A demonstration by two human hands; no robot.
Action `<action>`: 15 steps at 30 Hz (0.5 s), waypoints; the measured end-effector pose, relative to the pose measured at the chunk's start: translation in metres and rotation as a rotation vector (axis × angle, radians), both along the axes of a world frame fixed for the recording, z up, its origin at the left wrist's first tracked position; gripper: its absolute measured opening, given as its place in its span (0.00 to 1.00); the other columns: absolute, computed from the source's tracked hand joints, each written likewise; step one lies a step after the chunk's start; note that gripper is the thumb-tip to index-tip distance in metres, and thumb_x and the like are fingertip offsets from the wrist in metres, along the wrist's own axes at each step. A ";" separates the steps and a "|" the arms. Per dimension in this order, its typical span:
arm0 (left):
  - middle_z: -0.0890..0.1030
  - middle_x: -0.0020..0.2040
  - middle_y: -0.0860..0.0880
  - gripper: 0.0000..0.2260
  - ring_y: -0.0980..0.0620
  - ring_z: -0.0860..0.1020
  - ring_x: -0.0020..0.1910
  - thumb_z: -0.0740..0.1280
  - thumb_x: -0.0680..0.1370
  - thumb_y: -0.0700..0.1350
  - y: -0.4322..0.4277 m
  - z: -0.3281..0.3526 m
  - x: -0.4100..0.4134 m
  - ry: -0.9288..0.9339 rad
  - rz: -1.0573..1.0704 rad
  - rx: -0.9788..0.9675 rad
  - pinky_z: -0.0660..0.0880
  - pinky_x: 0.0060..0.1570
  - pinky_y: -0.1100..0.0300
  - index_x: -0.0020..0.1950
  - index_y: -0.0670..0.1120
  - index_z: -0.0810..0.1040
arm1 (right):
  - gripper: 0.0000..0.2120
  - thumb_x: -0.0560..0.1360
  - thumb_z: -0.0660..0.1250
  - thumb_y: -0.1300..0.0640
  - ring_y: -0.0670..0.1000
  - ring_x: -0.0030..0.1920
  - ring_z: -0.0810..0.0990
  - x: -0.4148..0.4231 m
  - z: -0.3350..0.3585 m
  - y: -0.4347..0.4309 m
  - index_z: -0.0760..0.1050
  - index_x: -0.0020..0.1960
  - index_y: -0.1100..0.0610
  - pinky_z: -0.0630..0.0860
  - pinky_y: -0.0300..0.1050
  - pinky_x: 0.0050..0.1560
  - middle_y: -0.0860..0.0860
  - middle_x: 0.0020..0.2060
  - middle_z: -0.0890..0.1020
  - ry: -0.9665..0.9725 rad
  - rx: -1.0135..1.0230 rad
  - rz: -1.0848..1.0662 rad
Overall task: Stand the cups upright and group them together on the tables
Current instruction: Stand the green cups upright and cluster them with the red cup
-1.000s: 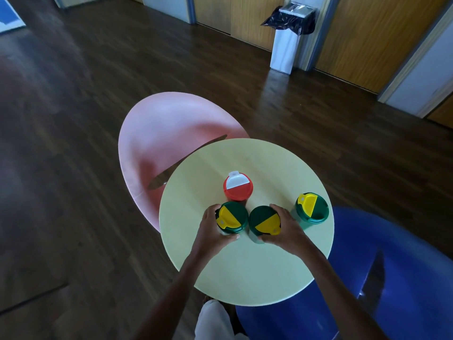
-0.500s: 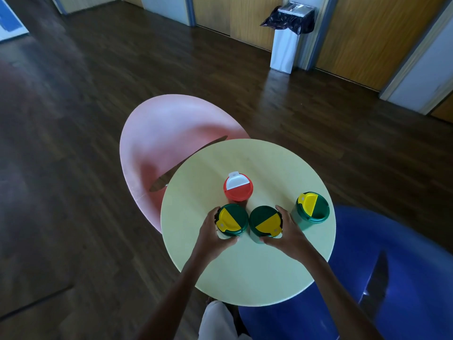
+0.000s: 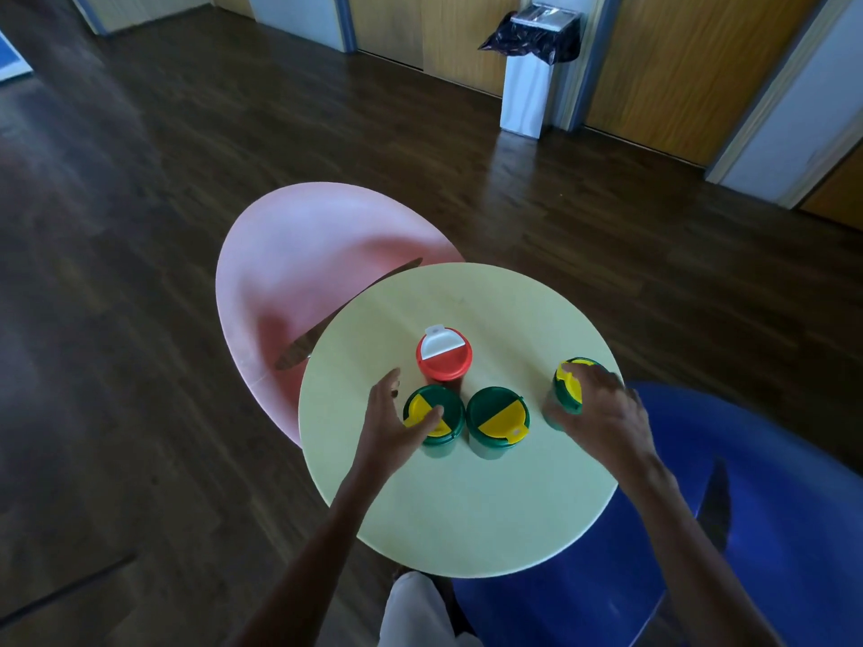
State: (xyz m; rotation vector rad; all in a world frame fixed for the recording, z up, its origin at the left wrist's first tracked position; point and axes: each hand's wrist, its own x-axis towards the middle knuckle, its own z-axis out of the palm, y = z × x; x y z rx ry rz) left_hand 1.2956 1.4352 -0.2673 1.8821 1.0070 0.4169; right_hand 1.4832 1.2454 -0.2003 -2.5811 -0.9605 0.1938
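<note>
The right hand (image 3: 602, 415) curled its grip round the lone green cup (image 3: 567, 387) near the table (image 3: 467, 516)'s right edge, apart from the upright trio (image 3: 497, 420); the left hand (image 3: 392, 427), loosely spread, touched the left green cup (image 3: 443, 403). A hasty slide could topple the lone cup or scatter the trio

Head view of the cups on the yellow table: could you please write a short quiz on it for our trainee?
1. True or false: the red-lidded cup lies on its side.
2. How many cups stand on the yellow table? A two, B four, C six.
3. Which hand grips the green cup set apart from the other three?
Key: 1 false; 2 B; 3 the right hand.
</note>
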 end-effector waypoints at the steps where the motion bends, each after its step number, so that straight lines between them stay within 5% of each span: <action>1: 0.68 0.67 0.47 0.36 0.52 0.69 0.65 0.74 0.69 0.52 0.005 0.004 0.007 0.000 -0.023 0.033 0.68 0.60 0.59 0.72 0.47 0.62 | 0.28 0.70 0.69 0.43 0.57 0.62 0.72 0.011 0.000 -0.002 0.68 0.67 0.52 0.69 0.52 0.59 0.52 0.63 0.75 -0.016 -0.039 0.021; 7: 0.70 0.65 0.47 0.38 0.47 0.70 0.64 0.68 0.64 0.63 0.033 0.024 0.051 0.158 -0.240 0.216 0.73 0.59 0.48 0.70 0.50 0.64 | 0.52 0.61 0.77 0.49 0.57 0.75 0.55 0.075 -0.023 0.000 0.49 0.75 0.45 0.62 0.58 0.70 0.52 0.76 0.55 0.189 -0.449 0.186; 11: 0.64 0.72 0.47 0.40 0.43 0.66 0.68 0.73 0.67 0.58 0.044 0.028 0.073 0.320 -0.343 0.257 0.71 0.61 0.44 0.74 0.53 0.58 | 0.45 0.62 0.74 0.55 0.55 0.68 0.65 0.088 -0.028 0.005 0.55 0.74 0.45 0.72 0.54 0.61 0.49 0.71 0.64 0.211 -0.459 0.261; 15: 0.63 0.71 0.48 0.40 0.44 0.67 0.67 0.75 0.67 0.56 0.046 0.023 0.077 0.370 -0.345 0.311 0.70 0.61 0.47 0.74 0.51 0.60 | 0.44 0.60 0.75 0.43 0.56 0.65 0.69 0.093 -0.030 0.006 0.60 0.71 0.48 0.73 0.51 0.58 0.52 0.65 0.71 0.121 -0.462 0.245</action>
